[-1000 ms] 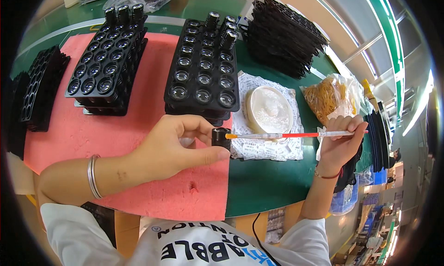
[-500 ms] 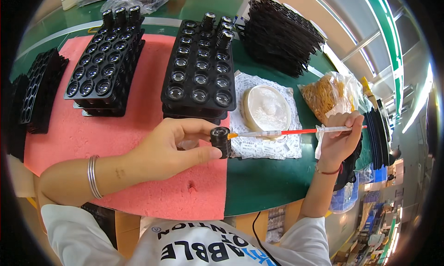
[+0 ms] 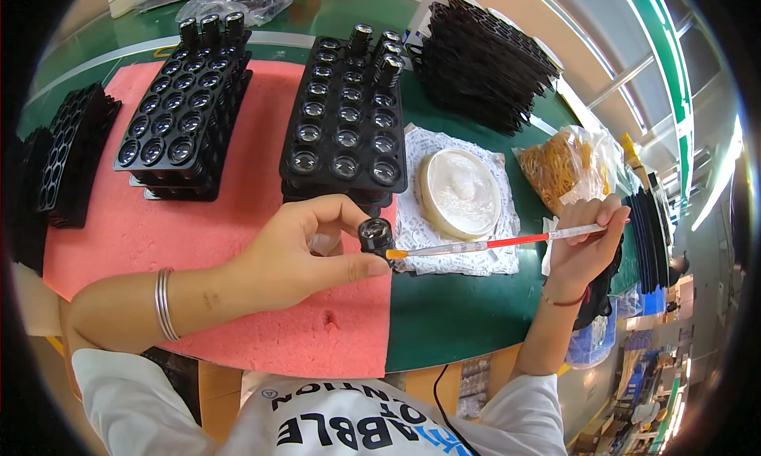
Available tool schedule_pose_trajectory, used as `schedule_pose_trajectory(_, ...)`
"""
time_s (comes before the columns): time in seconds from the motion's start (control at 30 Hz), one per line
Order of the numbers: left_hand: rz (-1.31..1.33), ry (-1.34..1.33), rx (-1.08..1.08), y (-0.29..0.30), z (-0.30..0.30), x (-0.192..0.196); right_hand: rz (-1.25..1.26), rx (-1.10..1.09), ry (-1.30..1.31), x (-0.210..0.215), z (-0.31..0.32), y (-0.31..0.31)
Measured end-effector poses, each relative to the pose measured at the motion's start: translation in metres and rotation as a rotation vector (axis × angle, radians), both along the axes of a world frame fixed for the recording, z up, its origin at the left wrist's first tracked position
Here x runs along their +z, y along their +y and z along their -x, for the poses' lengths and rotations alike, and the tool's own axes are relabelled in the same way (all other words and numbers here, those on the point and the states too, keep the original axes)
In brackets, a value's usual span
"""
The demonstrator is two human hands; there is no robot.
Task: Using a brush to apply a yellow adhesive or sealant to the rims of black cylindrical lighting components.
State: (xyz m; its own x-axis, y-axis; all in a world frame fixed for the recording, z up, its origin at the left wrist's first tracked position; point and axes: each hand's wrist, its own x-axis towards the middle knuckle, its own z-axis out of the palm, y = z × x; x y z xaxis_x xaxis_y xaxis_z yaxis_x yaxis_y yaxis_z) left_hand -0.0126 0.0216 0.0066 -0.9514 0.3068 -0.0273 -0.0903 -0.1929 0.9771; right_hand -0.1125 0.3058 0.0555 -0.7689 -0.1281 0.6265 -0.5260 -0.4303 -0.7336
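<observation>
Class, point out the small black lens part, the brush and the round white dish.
small black lens part [image 3: 375, 235], head view, its round top face
brush [image 3: 483, 244], head view, mid handle
round white dish [image 3: 460, 193], head view, its centre

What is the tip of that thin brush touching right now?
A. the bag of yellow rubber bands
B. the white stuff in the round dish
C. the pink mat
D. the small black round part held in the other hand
D: the right hand holds the brush level, and its orange tip meets the small black round part pinched in the left hand, clear of the round dish.
</observation>
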Motion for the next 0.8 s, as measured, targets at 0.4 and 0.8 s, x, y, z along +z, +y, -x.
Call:
schedule_pose_trajectory(0.4, -0.072, -0.015, -0.029, 0.000, -0.001, 0.002, -0.034, -0.089, 0.019, 0.000, 0.003, 0.001)
schedule_pose_trajectory(0.8, 0.088, 0.061, -0.034, -0.001, -0.007, 0.011, 0.064, -0.098, -0.011, 0.002, 0.006, 0.002)
